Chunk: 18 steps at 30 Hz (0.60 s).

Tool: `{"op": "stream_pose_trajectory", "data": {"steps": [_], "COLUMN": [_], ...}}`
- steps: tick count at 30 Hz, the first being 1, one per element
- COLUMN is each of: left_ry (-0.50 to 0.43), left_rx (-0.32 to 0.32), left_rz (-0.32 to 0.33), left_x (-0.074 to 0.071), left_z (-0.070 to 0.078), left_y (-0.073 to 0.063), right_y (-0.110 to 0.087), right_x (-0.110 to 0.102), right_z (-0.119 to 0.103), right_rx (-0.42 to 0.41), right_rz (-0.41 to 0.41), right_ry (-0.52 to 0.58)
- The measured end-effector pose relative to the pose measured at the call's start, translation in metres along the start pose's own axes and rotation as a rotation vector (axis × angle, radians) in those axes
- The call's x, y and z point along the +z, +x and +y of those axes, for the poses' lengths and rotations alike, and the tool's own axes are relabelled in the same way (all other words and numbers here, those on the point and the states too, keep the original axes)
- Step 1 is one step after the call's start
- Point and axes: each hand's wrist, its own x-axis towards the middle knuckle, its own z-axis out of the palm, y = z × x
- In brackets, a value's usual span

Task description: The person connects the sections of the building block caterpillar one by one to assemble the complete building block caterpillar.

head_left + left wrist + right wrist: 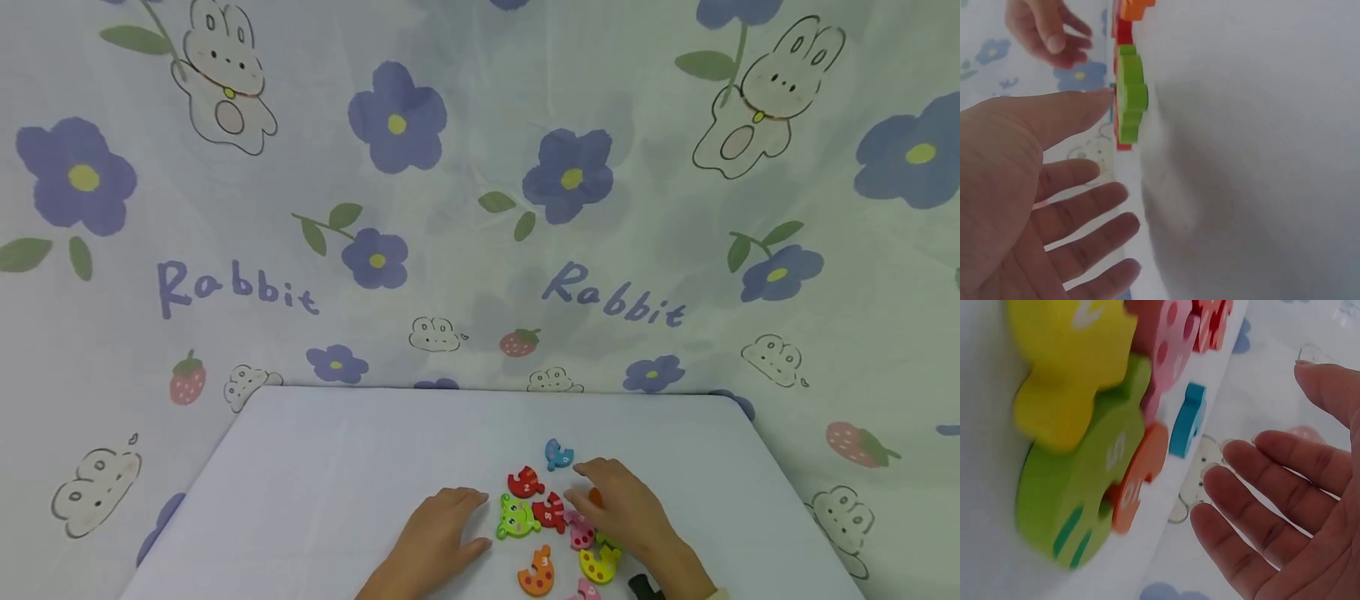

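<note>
My left hand (438, 533) is held with its fingers extended and holds nothing, just left of a green animal-head puzzle piece (516, 518) with a face on it. In the left wrist view the thumb overlaps that piece's edge. My right hand (633, 512), also holding nothing, hovers over the right side of the group with its fingers spread. Under and around it lie a pink spotted piece (581, 531), a yellow piece (600, 567), a green piece numbered 5 (1079, 481) and an orange piece (1142, 478). A blue piece (557, 456) lies beyond its fingertips.
Red numbered pieces (526, 482) lie between the hands, beside the green head. Nearer the front are an orange piece numbered 3 (537, 573), another pink piece (585, 591) and a black object (643, 587) beside the right wrist. A rabbit-print curtain (480, 250) hangs behind the white table (337, 467).
</note>
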Motion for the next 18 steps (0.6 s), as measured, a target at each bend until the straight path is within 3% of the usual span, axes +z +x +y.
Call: {"op": "stream_pose_trajectory", "data": {"steps": [11,18], "left_ry": [0.057,0.071], "left_rx": [0.079,0.04], "left_rz": [0.05,-0.023], "left_x": [0.017,0.022], "left_z": [0.006,0.014], "left_y": [0.014,0.019], "right_y": [0.02,0.032], "right_x": [0.018,0.029], "right_z": [-0.026,-0.037], "right_rx": [-0.091,-0.085], "right_rz": [-0.009,-0.065], "right_ry": [-0.074,-0.064]}}
